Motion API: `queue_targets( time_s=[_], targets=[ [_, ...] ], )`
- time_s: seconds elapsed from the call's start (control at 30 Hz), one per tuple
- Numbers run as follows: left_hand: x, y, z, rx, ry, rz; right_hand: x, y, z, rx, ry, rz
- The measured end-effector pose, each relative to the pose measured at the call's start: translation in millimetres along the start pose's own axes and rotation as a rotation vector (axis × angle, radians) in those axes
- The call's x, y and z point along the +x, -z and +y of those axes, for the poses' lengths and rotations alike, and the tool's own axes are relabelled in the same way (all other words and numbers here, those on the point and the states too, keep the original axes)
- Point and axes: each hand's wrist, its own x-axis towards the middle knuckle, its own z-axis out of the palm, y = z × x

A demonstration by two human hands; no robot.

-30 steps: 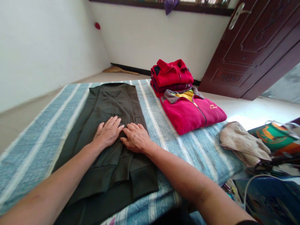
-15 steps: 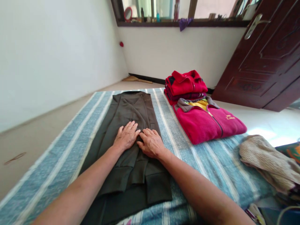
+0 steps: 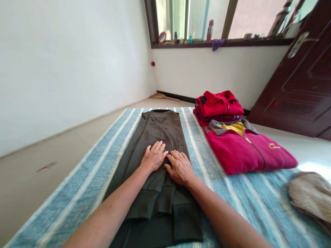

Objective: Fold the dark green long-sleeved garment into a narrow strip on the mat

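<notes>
A dark olive-grey jacket (image 3: 165, 127) lies face down on the bed, its sides and sleeves folded inward into a long narrow shape. The cuffs and hem point toward me, and the collar is at the far end. My left hand (image 3: 155, 155) rests flat on the middle of the jacket, fingers stretched out. Beside it, almost touching, my right hand (image 3: 179, 167) also lies on the cloth, its fingers extended and slightly bent. Neither hand grips the fabric.
On the striped blue bedsheet (image 3: 77, 187), a folded magenta zip jacket (image 3: 243, 151) lies to the right. Behind it stands a stack of folded red clothes (image 3: 219, 103). A beige knit garment (image 3: 311, 194) sits at the right edge. A dark red door (image 3: 292, 93) is beyond.
The view has tilted up and turned a little left, so everything appears lower and farther right. Both hands stay at about the same place on the jacket.
</notes>
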Motion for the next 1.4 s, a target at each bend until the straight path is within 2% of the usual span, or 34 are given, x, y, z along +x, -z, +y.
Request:
queue_targets(
  time_s=[1.4],
  targets=[
    [-8.4,-10.4,-1.5,-0.078,-0.003,0.087,-5.0,-6.4,-1.4,-0.002,-0.003,-0.040]
  ],
)
